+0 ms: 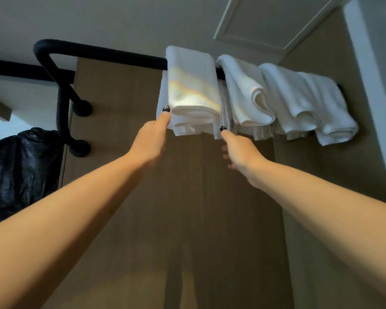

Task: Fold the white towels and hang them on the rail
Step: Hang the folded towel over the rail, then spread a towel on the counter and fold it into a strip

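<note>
Three white towels (250,94) are hung on one black rail (112,55).
The leftmost towel's (193,90) lower corners are pinched by left hand (152,139) and right hand (241,150) fingers.

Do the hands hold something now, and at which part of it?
Both hold the leftmost folded towel at its hanging lower end: the left hand at its left bottom corner, the right hand at its right bottom corner.
</note>
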A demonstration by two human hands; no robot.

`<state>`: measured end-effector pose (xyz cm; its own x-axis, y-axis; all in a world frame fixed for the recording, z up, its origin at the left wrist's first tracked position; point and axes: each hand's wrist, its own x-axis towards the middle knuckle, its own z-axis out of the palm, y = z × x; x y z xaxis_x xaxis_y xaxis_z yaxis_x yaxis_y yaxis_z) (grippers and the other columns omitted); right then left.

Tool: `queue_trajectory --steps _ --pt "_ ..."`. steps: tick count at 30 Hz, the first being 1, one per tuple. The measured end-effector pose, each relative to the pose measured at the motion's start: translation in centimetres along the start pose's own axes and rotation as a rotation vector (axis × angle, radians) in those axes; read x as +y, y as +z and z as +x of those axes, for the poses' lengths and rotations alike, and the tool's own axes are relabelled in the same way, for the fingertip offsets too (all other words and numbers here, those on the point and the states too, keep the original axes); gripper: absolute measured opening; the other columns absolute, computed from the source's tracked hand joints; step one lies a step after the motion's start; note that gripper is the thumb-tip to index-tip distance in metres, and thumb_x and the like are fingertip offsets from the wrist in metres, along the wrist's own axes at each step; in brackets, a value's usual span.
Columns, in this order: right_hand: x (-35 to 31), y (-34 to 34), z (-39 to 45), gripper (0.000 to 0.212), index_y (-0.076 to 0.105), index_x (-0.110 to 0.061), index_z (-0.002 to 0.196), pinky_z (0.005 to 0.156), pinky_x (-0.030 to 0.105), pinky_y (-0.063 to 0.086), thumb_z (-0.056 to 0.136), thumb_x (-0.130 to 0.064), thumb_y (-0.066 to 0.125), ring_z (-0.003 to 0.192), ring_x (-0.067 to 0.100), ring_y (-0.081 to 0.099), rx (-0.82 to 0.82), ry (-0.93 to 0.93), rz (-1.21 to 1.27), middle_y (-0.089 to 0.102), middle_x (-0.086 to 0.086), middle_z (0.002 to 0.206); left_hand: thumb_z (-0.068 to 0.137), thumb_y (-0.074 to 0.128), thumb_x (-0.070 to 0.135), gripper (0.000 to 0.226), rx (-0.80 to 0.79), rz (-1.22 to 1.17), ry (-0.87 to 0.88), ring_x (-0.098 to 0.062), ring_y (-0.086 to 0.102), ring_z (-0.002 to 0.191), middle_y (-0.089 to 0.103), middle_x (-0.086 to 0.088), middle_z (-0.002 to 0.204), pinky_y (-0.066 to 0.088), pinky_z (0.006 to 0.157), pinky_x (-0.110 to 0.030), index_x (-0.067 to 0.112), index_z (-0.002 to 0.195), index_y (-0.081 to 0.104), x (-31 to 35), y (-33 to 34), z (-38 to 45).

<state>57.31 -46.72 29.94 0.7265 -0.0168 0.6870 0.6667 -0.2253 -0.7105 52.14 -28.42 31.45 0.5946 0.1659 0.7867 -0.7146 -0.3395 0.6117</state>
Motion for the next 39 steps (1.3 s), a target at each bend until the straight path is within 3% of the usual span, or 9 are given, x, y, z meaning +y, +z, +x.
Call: queue_trajectory --steps 4,7,12,13,15,16,18,30,39 --pt "-0.7 0.2 -1.8 0.048 0.053 -0.021 0.127 0.097 0.041 0.046 0.098 -0.055 0.036 0.116 0.02 0.054 0.005 -0.101 -0.138 0.056 -0.002 0.125 0.079 0.035 0.072 0.055 -0.086 0.071 -0.005 -0.025 0.035 0.07 0.037 -0.006 0.072 0.037 0.083 -0.044 0.019 0.084 0.046 0.2 -1.9 -1.5" --pt "-1.5 1.2 -4.1 0.052 0.047 -0.02 0.14 0.085 0.023 0.041 0.099 -0.051 0.04 0.121 0.016 0.05 0.002 -0.209 -0.323 0.054 -0.001 0.136 0.085 0.037 0.065 0.058 -0.159 0.133 0.022 -0.041 0.03 0.078 0.039 -0.016 0.072 0.035 0.072 -0.048 0.008 0.077 0.042 -0.1 -4.1 -3.4" --pt "-1.8 4.4 -9.8 0.06 0.027 -0.022 0.153 0.114 0.035 0.029 0.1 -0.048 0.042 0.144 0.017 0.031 -0.109 -0.244 -0.573 0.032 -0.002 0.157 0.094 0.035 0.063 0.052 -0.234 0.323 -0.01 -0.034 0.046 0.084 0.054 -0.004 0.085 0.039 0.076 -0.04 0.013 0.085 0.05 -2.7 -8.8 -7.5" --pt "-1.8 5.1 -11.0 0.061 0.026 -0.022 0.153 0.115 0.035 0.028 0.1 -0.049 0.041 0.145 0.017 0.029 -0.134 -0.216 -0.595 0.03 -0.002 0.158 0.091 0.035 0.065 0.058 -0.265 0.354 -0.031 -0.042 0.051 0.106 0.062 -0.013 0.109 0.04 0.081 -0.039 0.01 0.095 0.054 -3.2 -9.6 -8.4" --pt "-1.9 6.6 -13.3 0.063 0.025 -0.022 0.154 0.115 0.035 0.026 0.1 -0.051 0.04 0.146 0.017 0.027 -0.187 -0.183 -0.655 0.027 -0.002 0.16 0.091 0.034 0.067 0.064 -0.329 0.44 -0.07 -0.017 0.046 0.101 0.049 0.009 0.106 0.036 0.092 -0.032 0.014 0.119 0.055 -4.4 -11.4 -10.2" --pt "-2.0 7.3 -14.3 0.064 0.025 -0.021 0.154 0.115 0.034 0.026 0.1 -0.051 0.04 0.146 0.017 0.026 -0.213 -0.173 -0.688 0.026 -0.003 0.16 0.095 0.034 0.065 0.066 -0.36 0.49 -0.097 -0.021 0.046 0.13 0.051 0.005 0.138 0.031 0.102 -0.03 0.018 0.14 0.046 -4.9 -12.2 -11.2" --pt "-2.0 8.7 -16.1 0.064 0.024 -0.022 0.154 0.116 0.036 0.026 0.1 -0.052 0.04 0.147 0.018 0.025 -0.266 -0.147 -0.744 0.024 -0.003 0.161 0.098 0.032 0.06 0.075 -0.423 0.554 -0.131 -0.016 0.025 0.148 0.024 0.005 0.163 0.02 0.113 -0.027 0.018 0.158 0.018 -5.8 -13.8 -13.3" --pt "2.8 15.4 -23.9 0.071 0.016 -0.015 0.156 0.119 0.045 0.024 0.099 -0.049 0.042 0.15 0.024 0.016 -0.567 -0.016 -0.89 0.012 0.001 0.164 0.103 0.032 0.051 0.073 -0.701 0.766 -0.177 -0.013 0.01 0.152 0.006 -0.001 0.166 0.007 0.117 -0.021 0.013 0.159 0.003 -12.8 -19.5 -24.0" --pt "14.0 20.9 -28.9 0.073 0.015 -0.019 0.156 0.12 0.04 0.018 0.098 -0.045 0.05 0.151 0.02 0.009 -0.7 0.06 -0.744 0.009 0.0 0.164 0.103 0.034 0.053 0.074 -0.774 0.742 -0.342 -0.007 -0.003 0.151 -0.003 0.006 0.166 0.004 0.116 -0.021 0.022 0.159 -0.004 -22.3 -21.3 -29.8"
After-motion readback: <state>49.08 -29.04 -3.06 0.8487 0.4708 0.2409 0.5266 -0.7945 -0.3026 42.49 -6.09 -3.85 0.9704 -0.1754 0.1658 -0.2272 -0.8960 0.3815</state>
